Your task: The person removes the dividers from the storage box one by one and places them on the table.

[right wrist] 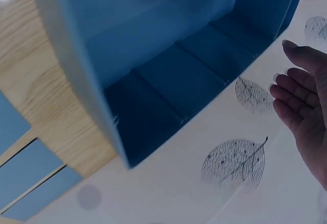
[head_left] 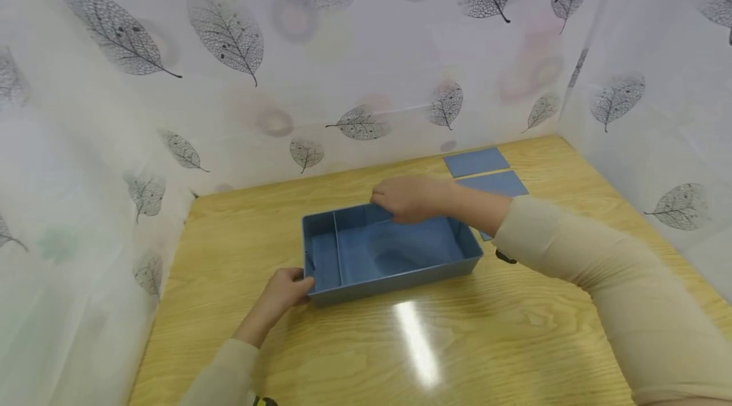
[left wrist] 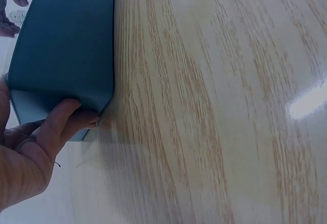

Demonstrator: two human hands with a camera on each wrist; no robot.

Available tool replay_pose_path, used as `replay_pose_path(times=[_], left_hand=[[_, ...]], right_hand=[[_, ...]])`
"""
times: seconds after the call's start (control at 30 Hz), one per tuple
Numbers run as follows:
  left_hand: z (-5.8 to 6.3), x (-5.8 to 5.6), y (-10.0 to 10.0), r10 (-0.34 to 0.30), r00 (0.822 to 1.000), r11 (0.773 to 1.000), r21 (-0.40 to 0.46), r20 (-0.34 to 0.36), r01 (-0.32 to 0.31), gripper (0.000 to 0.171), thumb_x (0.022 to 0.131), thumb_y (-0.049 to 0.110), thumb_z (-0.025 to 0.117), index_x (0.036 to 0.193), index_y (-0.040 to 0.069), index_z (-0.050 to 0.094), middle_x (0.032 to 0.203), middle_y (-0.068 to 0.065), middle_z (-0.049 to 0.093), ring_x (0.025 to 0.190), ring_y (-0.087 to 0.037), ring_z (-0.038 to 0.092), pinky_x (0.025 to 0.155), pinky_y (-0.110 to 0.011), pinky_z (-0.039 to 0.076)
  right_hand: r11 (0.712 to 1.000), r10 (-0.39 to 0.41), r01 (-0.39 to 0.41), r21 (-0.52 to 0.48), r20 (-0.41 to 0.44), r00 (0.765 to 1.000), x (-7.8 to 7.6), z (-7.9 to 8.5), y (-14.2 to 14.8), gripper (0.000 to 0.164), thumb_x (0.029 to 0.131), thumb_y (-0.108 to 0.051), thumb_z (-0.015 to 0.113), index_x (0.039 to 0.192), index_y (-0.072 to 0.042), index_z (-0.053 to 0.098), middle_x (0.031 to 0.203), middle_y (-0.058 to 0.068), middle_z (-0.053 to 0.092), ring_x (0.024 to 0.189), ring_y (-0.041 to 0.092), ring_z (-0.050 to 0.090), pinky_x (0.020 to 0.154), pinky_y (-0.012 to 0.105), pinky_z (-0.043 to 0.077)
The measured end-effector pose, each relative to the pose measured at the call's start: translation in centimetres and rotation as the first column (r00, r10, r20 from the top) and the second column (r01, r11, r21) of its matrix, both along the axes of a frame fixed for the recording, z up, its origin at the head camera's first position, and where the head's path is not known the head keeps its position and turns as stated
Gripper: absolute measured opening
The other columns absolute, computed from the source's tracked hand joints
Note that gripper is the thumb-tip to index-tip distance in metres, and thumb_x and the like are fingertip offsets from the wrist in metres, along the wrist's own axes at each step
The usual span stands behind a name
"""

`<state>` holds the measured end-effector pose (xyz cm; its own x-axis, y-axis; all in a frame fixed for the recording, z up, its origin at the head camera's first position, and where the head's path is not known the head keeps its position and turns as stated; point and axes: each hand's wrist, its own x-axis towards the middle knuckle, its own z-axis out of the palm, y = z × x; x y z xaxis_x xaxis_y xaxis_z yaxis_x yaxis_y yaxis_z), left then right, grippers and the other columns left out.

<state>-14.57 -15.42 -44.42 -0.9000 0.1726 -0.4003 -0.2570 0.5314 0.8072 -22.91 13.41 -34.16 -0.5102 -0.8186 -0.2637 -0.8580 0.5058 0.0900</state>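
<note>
A blue rectangular box (head_left: pixel 394 280) without a lid lies on the table, with a thin divider (head_left: pixel 337 247) marking off a narrow left compartment. My left hand (head_left: pixel 286 288) grips its near left corner, thumb at the rim and fingers against the outer wall. The left wrist view shows those fingers (left wrist: pixel 59 122) under the end of the box (left wrist: pixel 64 40). Over the far rim is my right hand (head_left: pixel 414 198). In the right wrist view this hand (right wrist: pixel 309 94) has loosely bent fingers, holds nothing and stands slightly apart from the box wall (right wrist: pixel 163 91).
Flat blue panels (head_left: pixel 476 162) lie at the table's far right, partly behind the right forearm; the right wrist view shows several panels (right wrist: pixel 30 168). A white leaf-print sheet (head_left: pixel 366 63) hangs behind and beside the wood-grain table (head_left: pixel 240 228).
</note>
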Motion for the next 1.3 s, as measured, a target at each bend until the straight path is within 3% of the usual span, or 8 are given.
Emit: replay_pose_path(times=[0.13,0.27,0.43,0.57,0.7,0.9,1.17,1.3], left_hand=[[-0.1,0.0,0.0,-0.001,1.0,1.0,-0.01,0.008,0.001,0.047,0.083,0.011,0.054,0.118,-0.019,0.052,0.113,-0.034,0.059,0.087,-0.032,0.068,0.073,-0.035,0.059],[0.0,-0.1,0.0,-0.002,1.0,1.0,-0.019,0.019,0.003,0.049,0.083,0.012,0.054,0.12,-0.019,0.05,0.116,-0.035,0.057,0.09,-0.033,0.068,0.075,-0.035,0.058],[0.2,-0.2,0.1,-0.01,1.0,1.0,-0.009,0.009,0.01,0.048,0.084,0.012,0.054,0.12,-0.02,0.05,0.116,-0.036,0.057,0.09,-0.034,0.068,0.075,-0.035,0.058],[0.2,-0.1,-0.1,-0.013,1.0,1.0,0.01,0.007,0.013,0.046,0.084,0.011,0.054,0.117,-0.02,0.052,0.112,-0.034,0.059,0.088,-0.031,0.068,0.074,-0.035,0.059],[0.0,-0.1,-0.2,0.002,1.0,1.0,0.012,0.019,-0.002,0.045,0.084,0.01,0.054,0.117,-0.02,0.053,0.11,-0.032,0.061,0.089,-0.029,0.067,0.073,-0.034,0.059],[-0.2,-0.3,-0.1,-0.011,1.0,1.0,0.016,0.019,0.01,0.046,0.085,0.013,0.054,0.117,-0.019,0.053,0.111,-0.032,0.061,0.09,-0.033,0.068,0.074,-0.036,0.059],[0.2,-0.3,0.0,-0.017,1.0,1.0,-0.008,0.009,0.017,0.041,0.085,0.013,0.054,0.113,-0.017,0.057,0.103,-0.027,0.066,0.087,-0.03,0.068,0.073,-0.036,0.059],[0.1,-0.2,-0.1,-0.018,1.0,1.0,0.0,0.008,0.018,0.039,0.085,0.011,0.054,0.111,-0.018,0.058,0.099,-0.025,0.067,0.083,-0.025,0.068,0.072,-0.034,0.059]], right_hand=[[0.997,0.074,-0.074,0.024,-0.024,0.997,0.1,-0.5,-2.0,0.045,0.089,-0.019,0.061,0.125,0.004,0.049,0.119,0.016,0.055,0.108,0.027,0.053,0.097,0.036,0.045],[0.996,0.09,-0.089,0.029,-0.036,0.995,0.1,-0.7,-3.4,0.048,0.089,-0.021,0.061,0.129,0.003,0.048,0.122,0.015,0.054,0.11,0.026,0.053,0.099,0.034,0.044],[0.995,0.104,-0.104,-0.009,0.007,0.995,0.0,-0.6,-4.6,0.049,0.088,-0.02,0.063,0.129,0.001,0.049,0.123,0.013,0.054,0.113,0.025,0.052,0.101,0.033,0.043],[0.984,0.174,-0.174,-0.033,-0.001,0.985,0.1,-0.9,-5.7,0.046,0.088,-0.02,0.062,0.129,-0.001,0.05,0.126,0.012,0.054,0.118,0.024,0.05,0.105,0.032,0.04],[0.968,0.252,-0.253,-0.003,-0.029,0.967,0.2,-1.7,-6.6,0.048,0.089,-0.024,0.062,0.129,-0.001,0.051,0.127,0.01,0.053,0.118,0.023,0.05,0.105,0.03,0.04],[0.927,0.36,-0.341,0.155,-0.119,0.925,0.3,-3.0,-7.5,0.05,0.09,-0.033,0.061,0.131,-0.006,0.05,0.127,0.006,0.053,0.117,0.02,0.049,0.101,0.028,0.042],[0.87,0.478,-0.433,0.234,-0.19,0.857,0.1,-4.5,-8.5,0.032,0.094,-0.024,0.054,0.122,-0.009,0.055,0.118,0.003,0.057,0.104,0.016,0.053,0.09,0.026,0.047],[0.852,0.509,-0.459,0.252,-0.195,0.838,0.0,-5.3,-9.0,0.026,0.097,-0.019,0.048,0.119,-0.009,0.056,0.114,0.002,0.058,0.099,0.015,0.054,0.084,0.026,0.048]])
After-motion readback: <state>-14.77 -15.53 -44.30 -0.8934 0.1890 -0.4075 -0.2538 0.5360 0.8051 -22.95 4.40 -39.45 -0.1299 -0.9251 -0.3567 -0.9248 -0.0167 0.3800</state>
